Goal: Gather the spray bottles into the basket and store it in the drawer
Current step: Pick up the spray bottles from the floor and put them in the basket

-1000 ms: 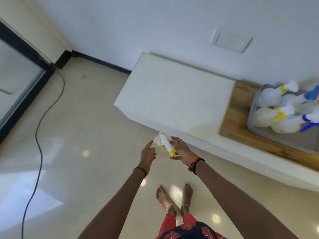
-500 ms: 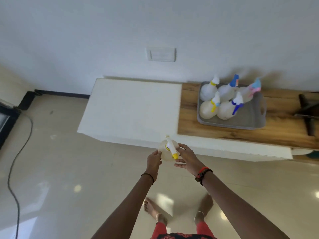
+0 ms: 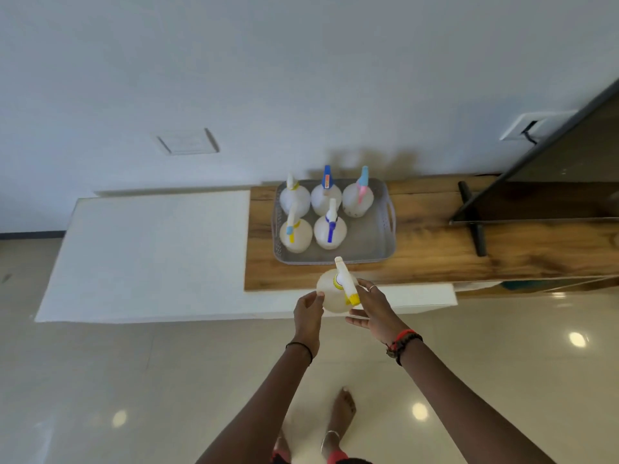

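Both hands hold a round whitish spray bottle (image 3: 331, 293) with a white and yellow trigger head, just in front of the cabinet's near edge. My left hand (image 3: 308, 311) presses its left side; my right hand (image 3: 371, 308) cups its right side under the trigger. A grey perforated basket (image 3: 371, 242) sits on the wooden top beyond the held bottle. Inside it stand several spray bottles (image 3: 330, 229) with yellow, blue and pink heads, filling its left and back part. No drawer front shows from this angle.
A long low cabinet has a white top (image 3: 160, 252) on the left and a wooden top (image 3: 469, 256) on the right. A dark screen on a black stand (image 3: 472, 219) occupies the right end. Glossy tiled floor lies below, with my bare feet on it.
I have walked to the right along the cabinet carrying the bottle in both hands. The basket, earlier off to the right, now lies straight ahead and close to the held bottle.
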Demonstrator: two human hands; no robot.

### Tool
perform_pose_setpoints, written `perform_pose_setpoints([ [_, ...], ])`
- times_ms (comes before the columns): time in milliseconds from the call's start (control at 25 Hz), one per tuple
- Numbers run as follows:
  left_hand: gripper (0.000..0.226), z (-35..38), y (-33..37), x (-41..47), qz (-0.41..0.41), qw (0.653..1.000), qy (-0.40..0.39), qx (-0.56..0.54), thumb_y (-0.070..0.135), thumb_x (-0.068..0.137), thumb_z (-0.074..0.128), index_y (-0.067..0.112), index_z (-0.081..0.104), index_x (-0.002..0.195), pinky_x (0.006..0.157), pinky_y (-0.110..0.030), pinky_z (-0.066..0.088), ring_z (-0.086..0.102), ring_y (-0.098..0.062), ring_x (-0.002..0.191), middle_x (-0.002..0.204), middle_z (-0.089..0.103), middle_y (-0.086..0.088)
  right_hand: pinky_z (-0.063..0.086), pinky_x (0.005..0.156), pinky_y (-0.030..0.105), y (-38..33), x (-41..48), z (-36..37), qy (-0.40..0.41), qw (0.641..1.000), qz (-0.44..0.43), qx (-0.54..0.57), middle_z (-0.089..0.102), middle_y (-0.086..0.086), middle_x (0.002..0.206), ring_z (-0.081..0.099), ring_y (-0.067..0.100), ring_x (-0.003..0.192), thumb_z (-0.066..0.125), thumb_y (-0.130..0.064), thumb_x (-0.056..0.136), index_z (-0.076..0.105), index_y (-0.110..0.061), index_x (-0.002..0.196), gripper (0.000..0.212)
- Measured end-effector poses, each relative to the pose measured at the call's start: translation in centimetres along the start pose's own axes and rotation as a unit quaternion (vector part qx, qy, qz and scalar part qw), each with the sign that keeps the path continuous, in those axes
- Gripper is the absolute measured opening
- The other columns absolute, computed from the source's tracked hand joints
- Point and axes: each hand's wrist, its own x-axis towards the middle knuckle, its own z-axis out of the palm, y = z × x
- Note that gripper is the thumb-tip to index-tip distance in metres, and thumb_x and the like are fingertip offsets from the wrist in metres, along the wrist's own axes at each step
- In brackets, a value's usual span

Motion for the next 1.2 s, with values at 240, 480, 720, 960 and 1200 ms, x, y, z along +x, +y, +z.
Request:
perform_pose_setpoints([
  [240, 0.031, 6.4, 1.4, 1.6, 0.028, 0.999, 0.001, 0.024, 0.013, 0.093, 0.056, 0.005, 0.054, 0.123, 0.098, -0.034, 0.043, 0.054, -0.02, 0.106, 0.128, 0.059, -0.016, 0.053, 0.092, 0.044, -3.5, 2.6, -3.8, 0.014, 0.997, 0.0, 0.076, 0.048, 0.012, 0.139, 0.056, 0.037, 0.113, 0.052, -0.028, 0.096, 0.046, -0.02, 0.138, 0.043],
  [480, 0.043, 11.1, 3.6, 5.3, 0.035, 0.997, -0.047, 0.045, 0.016, 0.097, 0.047, 0.015, 0.045, 0.14, 0.11, -0.05, 0.04, 0.051, -0.037, 0.127, 0.136, 0.056, -0.019, 0.054, 0.081, 0.041, -7.0, 6.0, -4.6, 0.049, 0.988, -0.029, 0.144, 0.053, 0.013, 0.123, 0.06, 0.034, 0.104, 0.053, -0.026, 0.096, 0.043, -0.02, 0.141, 0.046],
  [720, 0.043, 13.8, 4.8, 10.1, 0.035, 0.998, -0.045, 0.037, 0.014, 0.099, 0.044, 0.016, 0.042, 0.142, 0.114, -0.042, 0.037, 0.046, -0.024, 0.131, 0.144, 0.048, -0.007, 0.056, 0.079, 0.037, -9.6, 10.6, -4.4, 0.066, 0.984, -0.039, 0.161, 0.056, 0.014, 0.125, 0.062, 0.029, 0.096, 0.052, -0.023, 0.096, 0.042, -0.02, 0.142, 0.047],
  [960, 0.047, 15.0, 4.0, 13.7, 0.003, 0.999, -0.037, 0.027, 0.012, 0.099, 0.041, 0.02, 0.039, 0.145, 0.115, -0.045, 0.036, 0.045, -0.029, 0.134, 0.144, 0.048, -0.009, 0.051, 0.059, 0.026, -10.5, 14.2, -4.3, 0.067, 0.985, -0.032, 0.155, 0.054, 0.017, 0.135, 0.059, 0.028, 0.102, 0.051, -0.017, 0.095, 0.044, -0.02, 0.142, 0.047],
  [1200, 0.048, 15.7, 3.2, 15.4, -0.027, 0.999, -0.015, -0.006, 0.007, 0.1, 0.037, 0.021, 0.038, 0.145, 0.114, -0.045, 0.038, 0.047, -0.029, 0.132, 0.142, 0.05, -0.01, 0.05, 0.059, 0.026, -10.0, 16.6, -4.1, 0.065, 0.984, -0.014, 0.163, 0.053, 0.019, 0.137, 0.057, 0.033, 0.115, 0.049, -0.013, 0.095, 0.045, -0.019, 0.141, 0.046],
])
